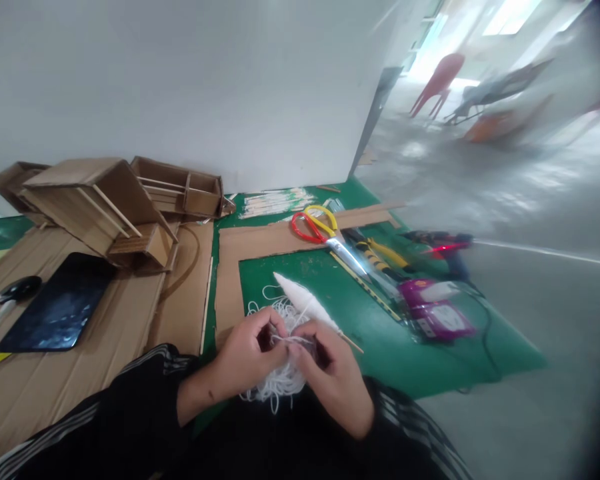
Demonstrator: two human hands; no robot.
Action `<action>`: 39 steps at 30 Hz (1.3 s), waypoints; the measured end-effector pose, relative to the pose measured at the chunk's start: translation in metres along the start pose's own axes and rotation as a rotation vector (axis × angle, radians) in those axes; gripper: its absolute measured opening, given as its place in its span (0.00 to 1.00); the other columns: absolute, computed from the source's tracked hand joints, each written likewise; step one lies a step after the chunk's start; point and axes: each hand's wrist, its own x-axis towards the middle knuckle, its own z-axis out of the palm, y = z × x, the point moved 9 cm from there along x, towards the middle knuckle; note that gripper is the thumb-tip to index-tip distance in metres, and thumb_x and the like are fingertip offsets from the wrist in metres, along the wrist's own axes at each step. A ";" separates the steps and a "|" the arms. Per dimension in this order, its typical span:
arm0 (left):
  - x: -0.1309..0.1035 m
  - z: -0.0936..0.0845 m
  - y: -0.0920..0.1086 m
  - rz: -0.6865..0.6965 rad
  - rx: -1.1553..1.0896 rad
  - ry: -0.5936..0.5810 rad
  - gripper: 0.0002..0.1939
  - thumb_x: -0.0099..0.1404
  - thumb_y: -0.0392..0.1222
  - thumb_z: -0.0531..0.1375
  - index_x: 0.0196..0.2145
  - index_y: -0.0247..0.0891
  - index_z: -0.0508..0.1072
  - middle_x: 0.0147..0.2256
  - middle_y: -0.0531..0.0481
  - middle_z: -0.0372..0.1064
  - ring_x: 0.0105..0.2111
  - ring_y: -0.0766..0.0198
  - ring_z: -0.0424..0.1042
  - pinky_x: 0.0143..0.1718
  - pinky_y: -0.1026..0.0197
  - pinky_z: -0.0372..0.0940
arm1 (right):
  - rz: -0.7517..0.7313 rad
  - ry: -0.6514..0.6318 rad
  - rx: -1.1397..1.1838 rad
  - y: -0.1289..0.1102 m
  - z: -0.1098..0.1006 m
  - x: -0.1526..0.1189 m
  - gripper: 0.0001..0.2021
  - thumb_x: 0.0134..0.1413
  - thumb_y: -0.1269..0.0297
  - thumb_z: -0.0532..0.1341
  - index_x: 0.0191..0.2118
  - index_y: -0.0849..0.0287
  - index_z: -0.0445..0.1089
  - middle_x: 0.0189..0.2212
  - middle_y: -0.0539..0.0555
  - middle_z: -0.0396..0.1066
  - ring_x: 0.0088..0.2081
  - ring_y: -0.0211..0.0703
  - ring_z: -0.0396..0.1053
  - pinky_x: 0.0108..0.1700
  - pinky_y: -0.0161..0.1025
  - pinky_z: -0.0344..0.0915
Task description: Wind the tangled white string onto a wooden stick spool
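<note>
A tangled bundle of white string (280, 382) lies at the table's near edge, below and between my hands. My left hand (253, 350) is closed, thumb and fingertips pinching a strand of it. Close beside, my right hand (330, 373) pinches the same string, and the fingertips of both hands nearly meet. Just beyond them a spindle wound with white thread (306, 298) lies slanted, its thin wooden stick pointing to the lower right. A strand crosses over the spindle.
Scissors with red and yellow handles (347, 253), pliers (387, 253), a purple packet (437, 310) and a glue gun (443, 247) lie right. Cardboard boxes (80, 173), a black tablet (63, 303) and a mouse (19, 289) are left. Cardboard strips (265, 240) lie behind.
</note>
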 end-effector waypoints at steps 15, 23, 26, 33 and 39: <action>-0.003 -0.002 0.022 0.090 0.312 0.082 0.03 0.58 0.33 0.57 0.29 0.39 0.68 0.28 0.56 0.65 0.26 0.68 0.63 0.28 0.66 0.56 | 0.024 -0.037 0.006 0.001 0.004 0.002 0.08 0.60 0.65 0.56 0.31 0.59 0.69 0.26 0.50 0.66 0.27 0.38 0.62 0.30 0.35 0.59; -0.003 -0.002 0.022 0.119 0.303 0.070 0.04 0.58 0.31 0.57 0.28 0.39 0.67 0.28 0.57 0.64 0.28 0.68 0.63 0.29 0.66 0.56 | 0.119 -0.271 0.120 0.011 0.021 0.000 0.09 0.61 0.62 0.53 0.31 0.59 0.63 0.24 0.48 0.60 0.25 0.36 0.55 0.27 0.35 0.56; -0.001 -0.002 0.019 0.102 0.272 0.059 0.05 0.57 0.31 0.57 0.28 0.39 0.68 0.27 0.57 0.65 0.26 0.69 0.62 0.27 0.67 0.55 | 0.091 -0.298 0.041 0.010 0.021 0.000 0.07 0.59 0.65 0.53 0.30 0.58 0.62 0.24 0.48 0.60 0.26 0.37 0.55 0.28 0.35 0.55; -0.002 -0.005 0.005 -0.013 0.081 0.053 0.05 0.56 0.30 0.55 0.29 0.38 0.68 0.25 0.57 0.64 0.23 0.71 0.60 0.25 0.68 0.55 | 0.086 -0.328 -0.069 0.008 0.023 0.001 0.04 0.52 0.69 0.58 0.29 0.58 0.61 0.23 0.46 0.59 0.25 0.35 0.54 0.27 0.34 0.53; -0.001 0.002 0.006 -0.026 0.207 -0.106 0.01 0.59 0.35 0.57 0.29 0.38 0.68 0.27 0.55 0.65 0.26 0.68 0.62 0.26 0.67 0.55 | 0.211 -0.235 0.159 0.017 0.012 0.006 0.11 0.56 0.58 0.60 0.30 0.60 0.67 0.25 0.49 0.63 0.26 0.36 0.58 0.29 0.34 0.57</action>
